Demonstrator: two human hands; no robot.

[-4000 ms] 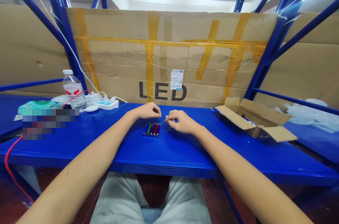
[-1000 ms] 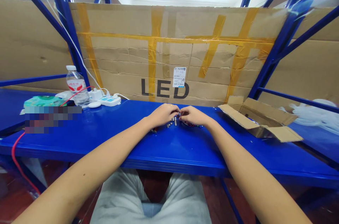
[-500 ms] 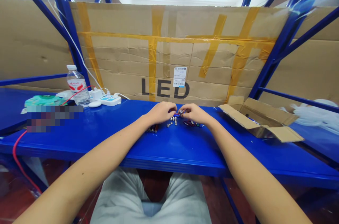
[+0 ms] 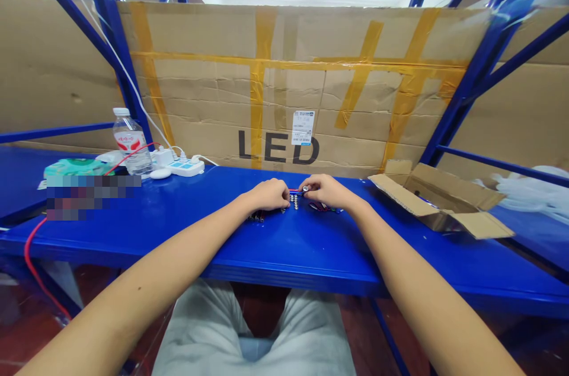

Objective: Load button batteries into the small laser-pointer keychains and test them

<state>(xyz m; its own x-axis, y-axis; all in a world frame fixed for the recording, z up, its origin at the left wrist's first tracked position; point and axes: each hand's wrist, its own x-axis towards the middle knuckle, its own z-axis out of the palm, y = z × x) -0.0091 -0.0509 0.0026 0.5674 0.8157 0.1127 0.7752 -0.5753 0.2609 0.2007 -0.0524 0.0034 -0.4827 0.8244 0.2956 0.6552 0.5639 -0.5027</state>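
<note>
Small silver button-like pieces (image 4: 296, 202) lie in short rows on the blue table, between my two hands. My left hand (image 4: 271, 193) is closed, its fingertips down at the left side of these pieces; whatever they pinch is hidden. In my right hand (image 4: 326, 191) is a slim blue-and-red tube (image 4: 294, 191) with a round silver end (image 4: 305, 189), pinched between thumb and fingers. Under the right hand lies a group of small dark and coloured items (image 4: 320, 207). Several dark tubes with shiny ends (image 4: 256, 218) lie beside the left wrist, partly covered by it.
An open cardboard box (image 4: 438, 198) stands at the right. At the left are a water bottle (image 4: 132, 142), a power strip (image 4: 186, 167) and a green packet (image 4: 77, 167). A large cardboard panel (image 4: 213, 91) and blue rack posts (image 4: 462, 91) rise behind the table (image 4: 284, 257).
My left hand has moved from the tube down and slightly left onto the silver pieces. My right hand stays nearly in place with the tube.
</note>
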